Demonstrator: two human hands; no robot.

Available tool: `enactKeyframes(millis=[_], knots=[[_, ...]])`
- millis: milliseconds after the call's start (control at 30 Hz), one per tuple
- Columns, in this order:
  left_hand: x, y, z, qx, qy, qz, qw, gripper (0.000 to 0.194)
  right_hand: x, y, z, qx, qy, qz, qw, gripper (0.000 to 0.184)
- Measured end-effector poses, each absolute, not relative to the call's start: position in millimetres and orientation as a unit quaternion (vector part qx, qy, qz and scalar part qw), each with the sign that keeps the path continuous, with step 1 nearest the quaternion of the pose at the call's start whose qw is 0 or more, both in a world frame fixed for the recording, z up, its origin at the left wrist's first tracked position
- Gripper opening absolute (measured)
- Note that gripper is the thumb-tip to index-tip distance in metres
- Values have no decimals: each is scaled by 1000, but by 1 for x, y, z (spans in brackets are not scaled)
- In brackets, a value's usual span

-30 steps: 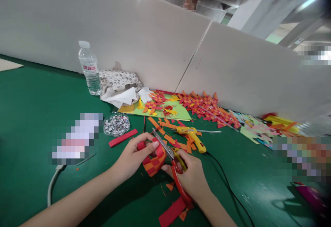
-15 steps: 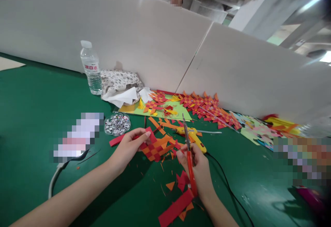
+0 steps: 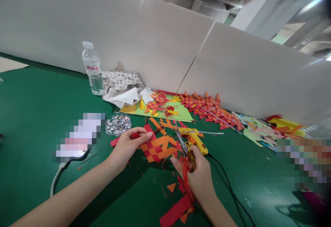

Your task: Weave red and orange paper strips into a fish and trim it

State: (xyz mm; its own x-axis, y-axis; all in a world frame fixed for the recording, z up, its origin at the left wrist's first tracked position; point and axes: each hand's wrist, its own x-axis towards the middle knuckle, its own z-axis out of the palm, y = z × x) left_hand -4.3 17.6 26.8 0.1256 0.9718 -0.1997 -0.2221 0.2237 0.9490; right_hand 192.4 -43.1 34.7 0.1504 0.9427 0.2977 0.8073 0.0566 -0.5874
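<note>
My left hand (image 3: pixel 131 146) pinches a woven paper fish (image 3: pixel 153 151) by its red strips. The fish has a red and orange checkered body with loose orange strips on its right. In my right hand (image 3: pixel 198 168) is a pair of scissors (image 3: pixel 183 143) with red and yellow handles. The blades point up and away, a little right of the fish and apart from it. Below on the table lie a red paper strip (image 3: pixel 174 211) and an orange triangular scrap (image 3: pixel 171 187). Behind the scissors rests a yellow glue gun (image 3: pixel 198 141).
A bag of googly eyes (image 3: pixel 118 124) sits left of the fish. Behind are a water bottle (image 3: pixel 93 69), a patterned tissue pouch (image 3: pixel 122 82) and a pile of woven fish (image 3: pixel 204 104). The glue gun's cord (image 3: pixel 230 189) runs along the right. A person stands beyond the white partition (image 3: pixel 144 41).
The scissors have turned in my right hand, the handles moving left and down and the blades tilting left. The fish has turned slightly and shows more of its checkered side.
</note>
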Motion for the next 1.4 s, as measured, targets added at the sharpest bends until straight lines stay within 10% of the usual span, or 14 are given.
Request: enactKeyframes(millis=[1400], knots=[[-2,8,38,557,435,439,555,19,195,-42,41,-666,-713,164,148,25]])
